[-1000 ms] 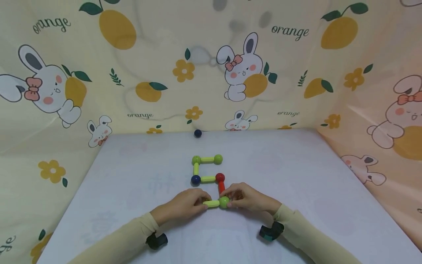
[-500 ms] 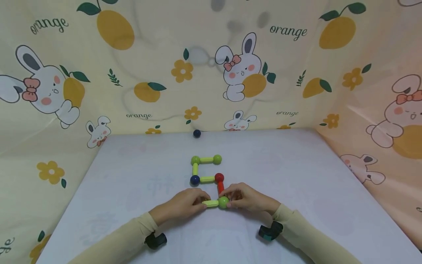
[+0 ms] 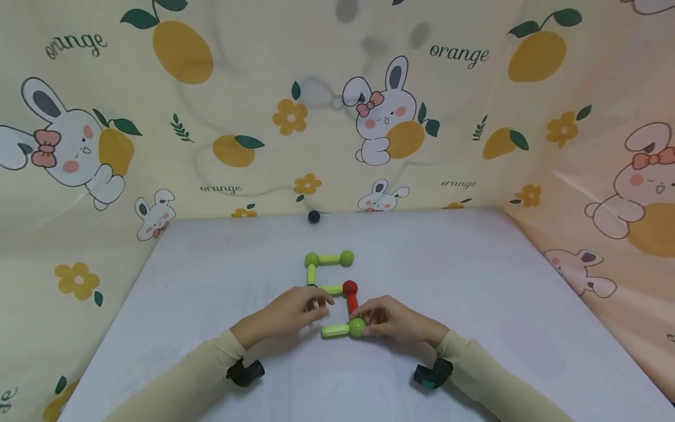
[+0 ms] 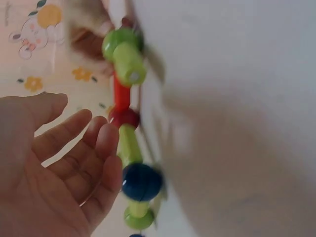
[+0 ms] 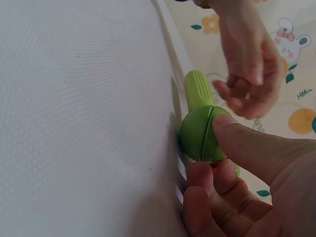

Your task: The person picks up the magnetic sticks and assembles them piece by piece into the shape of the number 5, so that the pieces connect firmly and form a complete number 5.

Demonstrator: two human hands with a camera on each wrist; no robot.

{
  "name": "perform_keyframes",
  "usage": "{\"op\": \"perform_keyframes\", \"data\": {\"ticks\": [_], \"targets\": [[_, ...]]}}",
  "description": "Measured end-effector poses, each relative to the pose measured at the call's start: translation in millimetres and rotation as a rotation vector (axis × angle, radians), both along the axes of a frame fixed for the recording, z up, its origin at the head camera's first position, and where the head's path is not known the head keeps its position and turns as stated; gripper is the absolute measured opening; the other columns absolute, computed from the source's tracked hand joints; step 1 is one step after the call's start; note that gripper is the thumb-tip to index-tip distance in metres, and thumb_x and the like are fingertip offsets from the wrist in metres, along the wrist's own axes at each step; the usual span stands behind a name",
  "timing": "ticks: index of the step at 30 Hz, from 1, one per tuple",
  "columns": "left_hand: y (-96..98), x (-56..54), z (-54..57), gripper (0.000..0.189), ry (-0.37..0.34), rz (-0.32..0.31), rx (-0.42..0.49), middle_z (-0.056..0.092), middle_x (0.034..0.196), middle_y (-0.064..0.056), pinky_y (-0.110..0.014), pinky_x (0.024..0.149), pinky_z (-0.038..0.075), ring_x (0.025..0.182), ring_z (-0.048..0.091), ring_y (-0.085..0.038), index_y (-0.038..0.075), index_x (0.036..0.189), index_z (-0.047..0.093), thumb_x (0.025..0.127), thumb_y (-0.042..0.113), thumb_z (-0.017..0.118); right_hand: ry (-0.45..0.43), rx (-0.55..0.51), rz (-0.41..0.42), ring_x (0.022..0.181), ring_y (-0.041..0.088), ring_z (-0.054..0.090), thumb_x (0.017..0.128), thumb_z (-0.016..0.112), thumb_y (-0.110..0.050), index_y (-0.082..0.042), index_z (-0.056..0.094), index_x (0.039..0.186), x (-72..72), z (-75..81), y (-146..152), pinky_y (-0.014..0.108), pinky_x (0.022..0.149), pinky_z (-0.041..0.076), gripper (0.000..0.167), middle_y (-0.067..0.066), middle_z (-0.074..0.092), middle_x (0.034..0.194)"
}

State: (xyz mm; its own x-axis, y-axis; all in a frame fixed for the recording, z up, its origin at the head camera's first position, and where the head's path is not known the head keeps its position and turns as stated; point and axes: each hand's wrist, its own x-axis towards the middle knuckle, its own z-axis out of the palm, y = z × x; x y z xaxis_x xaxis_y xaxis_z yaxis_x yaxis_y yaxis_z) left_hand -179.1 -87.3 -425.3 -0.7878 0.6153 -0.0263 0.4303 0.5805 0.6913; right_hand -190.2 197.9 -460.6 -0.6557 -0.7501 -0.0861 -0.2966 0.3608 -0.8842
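Note:
In the head view, ball-and-stick building pieces form a zigzag chain on the white table. Between thumb and fingers, my right hand (image 3: 398, 319) pinches the near green ball (image 3: 357, 328). From that ball a yellow-green stick (image 3: 334, 332) points left with a free end, and a red stick (image 3: 352, 303) runs up to a red ball (image 3: 350, 288). My left hand (image 3: 285, 310) is raised above that free stick, fingers loosely bent around nothing. It covers most of the dark blue ball (image 4: 142, 182), which shows fully in the left wrist view.
Two green balls, the left one (image 3: 312, 259) and the right one (image 3: 347, 258), joined by a stick, make the chain's far end. A loose dark ball (image 3: 314, 217) lies at the table's back edge. Behind it hangs a printed cloth (image 3: 327, 146).
My left hand has let go of the near yellow-green stick and lifted up and away, over the dark blue ball. The right hand stays on the green ball.

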Motion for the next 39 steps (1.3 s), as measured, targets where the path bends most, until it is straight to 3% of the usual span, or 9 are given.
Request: {"op": "perform_keyframes", "data": {"ticks": [5,9,12,19,29,32,39], "targets": [[-3.6,-20.1,10.3,0.025,-0.009,0.04,0.066,0.07,0.107,-0.006,-0.024,0.075,0.052,0.085,0.061,-0.012,0.006,0.122,0.068,0.103,0.018,0.059,-0.014,-0.015,0.01,0.081,0.004,0.055,0.093,0.073,-0.013,-0.005,0.069,0.125,3.8,-1.5,1.9,0.019,0.072,0.049,0.033,0.012,0.066,0.099],[-5.4,-46.1,12.9,0.026,-0.028,0.111,0.084,0.07,0.116,-0.012,-0.033,0.087,0.054,0.097,0.063,-0.017,0.006,0.124,0.067,0.104,0.019,0.057,-0.029,-0.012,-0.001,0.081,0.004,0.054,0.093,0.072,-0.013,-0.005,0.069,0.125,5.2,-4.1,3.9,0.018,0.071,0.048,0.033,0.012,0.065,0.098],[-6.2,-69.4,8.5,0.028,-0.03,0.177,0.091,0.069,0.122,-0.013,-0.038,0.093,0.054,0.105,0.063,-0.022,0.005,0.127,0.065,0.104,0.019,0.056,-0.04,-0.009,-0.012,0.082,0.006,0.055,0.093,0.072,-0.012,-0.005,0.069,0.126,5.6,-5.2,5.3,0.019,0.071,0.049,0.034,0.012,0.065,0.099],[-0.8,-120.8,-11.8,0.031,-0.028,0.319,0.093,0.067,0.124,-0.014,-0.039,0.094,0.054,0.109,0.064,-0.029,0.002,0.129,0.062,0.104,0.017,0.053,-0.041,0.005,-0.026,0.083,0.006,0.055,0.093,0.073,-0.012,-0.006,0.069,0.125,7.6,-4.9,8.1,0.019,0.071,0.049,0.033,0.011,0.065,0.099],[10.1,-166.6,-16.5,0.043,-0.081,0.454,0.062,0.051,0.147,-0.019,-0.049,0.108,0.046,0.131,0.053,-0.037,0.01,0.146,0.049,0.105,0.021,0.052,-0.031,0.002,-0.02,0.085,0.007,0.056,0.093,0.073,-0.013,-0.006,0.069,0.126,6.0,-3.8,6.6,0.019,0.073,0.05,0.034,0.009,0.065,0.099],[8.8,-177.4,-14.3,0.05,-0.094,0.471,0.036,0.043,0.155,-0.02,-0.052,0.115,0.04,0.141,0.045,-0.038,0.012,0.152,0.042,0.104,0.021,0.053,-0.028,0.01,-0.011,0.085,0.007,0.056,0.093,0.073,-0.013,-0.007,0.069,0.126,3.0,-3.6,5.0,0.019,0.073,0.049,0.034,0.007,0.065,0.099],[9.9,-198.2,-11.8,0.061,-0.047,0.376,-0.073,0.031,0.161,-0.026,-0.05,0.124,0.026,0.152,0.029,-0.041,0.006,0.158,0.029,0.102,0.018,0.05,-0.023,0.016,-0.015,0.081,0.007,0.054,0.093,0.073,-0.011,-0.008,0.069,0.126,1.5,2.1,4.3,0.017,0.069,0.045,0.033,0.005,0.065,0.098]]}}
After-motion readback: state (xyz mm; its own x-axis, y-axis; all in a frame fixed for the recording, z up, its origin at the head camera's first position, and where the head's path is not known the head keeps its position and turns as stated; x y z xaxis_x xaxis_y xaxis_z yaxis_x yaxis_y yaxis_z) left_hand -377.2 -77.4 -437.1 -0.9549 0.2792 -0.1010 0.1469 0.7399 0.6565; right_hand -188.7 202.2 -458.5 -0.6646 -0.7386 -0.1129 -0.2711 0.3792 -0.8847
